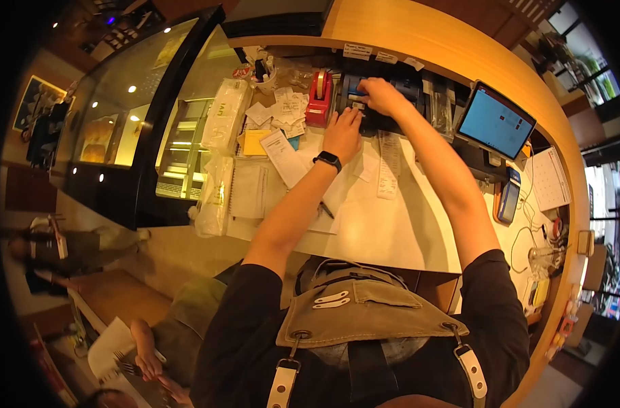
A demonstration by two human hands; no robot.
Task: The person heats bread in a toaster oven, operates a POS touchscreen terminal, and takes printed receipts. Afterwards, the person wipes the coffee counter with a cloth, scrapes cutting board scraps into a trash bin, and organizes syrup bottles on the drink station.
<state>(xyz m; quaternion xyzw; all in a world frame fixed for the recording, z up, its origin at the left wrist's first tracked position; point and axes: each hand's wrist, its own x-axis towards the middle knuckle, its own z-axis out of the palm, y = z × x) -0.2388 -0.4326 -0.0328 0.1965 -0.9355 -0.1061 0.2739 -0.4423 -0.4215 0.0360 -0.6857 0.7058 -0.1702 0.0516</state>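
Both my hands are at a dark, boxy device (376,122) at the back of the counter. My left hand (342,132), with a black watch (327,160) on the wrist, rests against its left side, fingers stretched forward. Bent over its top is my right hand (384,97), fingers curled and pressed together near a small blue part; what they grip, if anything, is hidden. A long printed receipt (388,166) lies on the counter just in front of the device. Left of it stands a red tape dispenser (319,98) with a roll of tape.
Loose receipts (288,109), a cup of pens (264,80), a notebook (248,189) and plastic-wrapped packs (225,115) fill the left side. At right are a tablet screen (497,121), a card terminal (508,199) and cables. A glass display case (129,115) and another person (146,350) are at left.
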